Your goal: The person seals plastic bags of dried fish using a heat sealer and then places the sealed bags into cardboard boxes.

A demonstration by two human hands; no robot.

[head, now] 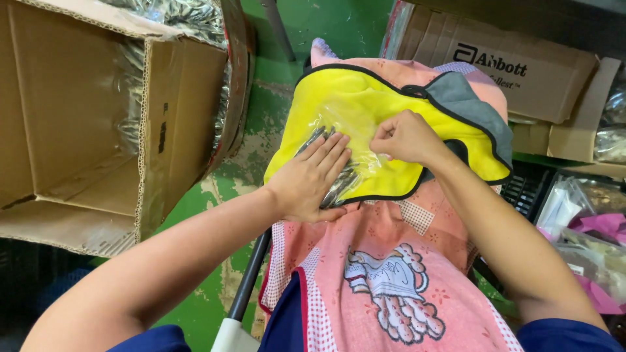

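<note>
A worn green floor (195,313) with patches of flaked paint lies under a cramped work spot hemmed in by cartons. At the far left a large open cardboard box (98,130) is tipped on its side, its inside lined with crinkled clear plastic film and otherwise showing nothing in it. Just right of it a dark metal leg (251,280) runs down past the edge of a pink apron (385,287) printed with a cartoon figure, draped over the person's lap. On the apron rests a yellow cloth (365,104) with black trim and a grey corner, and on that cloth lies a clear plastic bag of small dark metal pieces (339,173). The left hand (312,179) is spread flat, fingers extended, pressing the bag down against the cloth. Just beside it, the right hand (405,137) is curled, fingertips pinching the top of the bag's film near its mouth. As I judge it, the pieces are already inside and the bag is being flattened and closed; the mouth does not yet look sealed, and the bag is not yet in any carton. Further right stand a flattened brown carton (521,72) and a dark crate of more plastic packets (580,221).
</note>
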